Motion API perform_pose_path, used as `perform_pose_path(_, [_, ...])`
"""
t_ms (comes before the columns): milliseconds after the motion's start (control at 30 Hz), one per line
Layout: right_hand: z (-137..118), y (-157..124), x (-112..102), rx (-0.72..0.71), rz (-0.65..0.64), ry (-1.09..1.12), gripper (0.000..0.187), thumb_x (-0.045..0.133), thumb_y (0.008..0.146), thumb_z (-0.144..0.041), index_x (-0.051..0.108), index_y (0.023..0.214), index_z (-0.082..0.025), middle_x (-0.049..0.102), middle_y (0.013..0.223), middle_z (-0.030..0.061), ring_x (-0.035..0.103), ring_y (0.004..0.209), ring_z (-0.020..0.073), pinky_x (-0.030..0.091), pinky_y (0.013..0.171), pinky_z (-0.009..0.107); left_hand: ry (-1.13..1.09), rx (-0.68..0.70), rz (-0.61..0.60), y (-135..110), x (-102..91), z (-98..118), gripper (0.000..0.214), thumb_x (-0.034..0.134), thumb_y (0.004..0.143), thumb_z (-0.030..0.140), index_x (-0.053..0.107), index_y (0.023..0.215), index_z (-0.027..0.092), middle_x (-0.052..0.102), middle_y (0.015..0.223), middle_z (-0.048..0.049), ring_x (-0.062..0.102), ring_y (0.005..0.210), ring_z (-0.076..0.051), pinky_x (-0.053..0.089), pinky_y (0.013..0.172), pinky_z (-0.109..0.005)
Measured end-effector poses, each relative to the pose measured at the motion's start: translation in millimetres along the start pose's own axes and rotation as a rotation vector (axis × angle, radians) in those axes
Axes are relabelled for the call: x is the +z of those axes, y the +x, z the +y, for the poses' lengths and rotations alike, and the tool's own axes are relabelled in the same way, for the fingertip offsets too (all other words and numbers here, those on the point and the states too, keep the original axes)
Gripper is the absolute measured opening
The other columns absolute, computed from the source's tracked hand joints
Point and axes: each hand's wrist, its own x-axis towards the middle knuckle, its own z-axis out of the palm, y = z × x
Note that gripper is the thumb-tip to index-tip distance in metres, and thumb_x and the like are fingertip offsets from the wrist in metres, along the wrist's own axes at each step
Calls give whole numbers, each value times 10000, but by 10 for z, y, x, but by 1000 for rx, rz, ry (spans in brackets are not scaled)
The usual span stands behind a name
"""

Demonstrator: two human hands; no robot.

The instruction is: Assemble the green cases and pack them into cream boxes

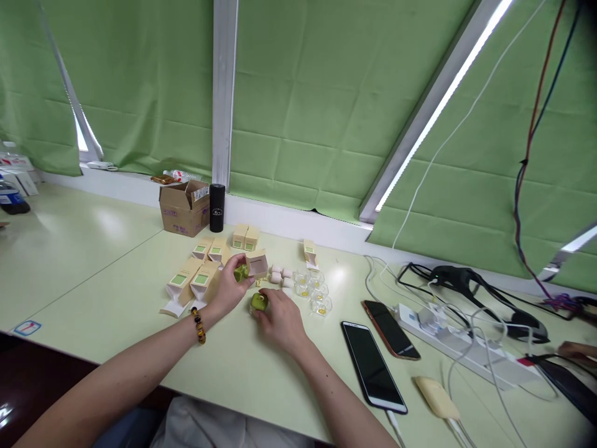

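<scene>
My left hand (pixel 228 285) is closed around a small cream paper box (pixel 257 264), whose open end faces me. A green patch (pixel 240 272) shows between its fingers; I cannot tell whether it belongs to the box. Just in front, my right hand (pixel 282 318) pinches a small green-topped piece (pixel 259 302) at the table surface. Beyond the right hand lie several pale pink cylindrical pieces (pixel 276 275) and several clear faceted cups (pixel 321 305) with yellow marks at the bottom. Cream boxes with green labels (pixel 184 277), some with flaps open, stand left of my left hand.
A cardboard carton (pixel 184 210) and a black tumbler (pixel 217 208) stand at the back. Another cream box (pixel 310 254) sits behind the cups. Two phones (pixel 373 367) (pixel 390 330), a yellow case (pixel 437 397) and a power strip (pixel 457 345) with cables occupy the right. Another person's hand (pixel 578 350) shows at the right edge.
</scene>
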Motion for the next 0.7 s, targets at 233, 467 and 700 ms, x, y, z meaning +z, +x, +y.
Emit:
perform_pose_path(233, [12,-17,-257,-236,291,307,309,680,888,-268,660,1195,-234,744,1065,81,676,928,264,547,805,415,38,-24,-129,-6,-6,23,481,779,742,166,646,1204,188,731,1200,-107,692,1102,-261,550,988,-419])
perform_pose_path(467, [16,-27,-370,-340,635,371,349,629,946,-265,650,1294,-239,733,1167,114,682,1074,310,554,897,495,157,52,-393,-123,14,117,389,763,766,207,683,1146,216,747,1155,-71,681,1079,-273,524,990,-410])
perform_pose_path(700, [128,7,-278,-202,687,297,309,639,967,-319,664,1265,-241,748,1175,103,685,1068,300,546,925,488,460,17,-572,-192,-27,201,432,712,739,220,661,1167,217,698,1181,-81,600,1121,-317,471,988,-430])
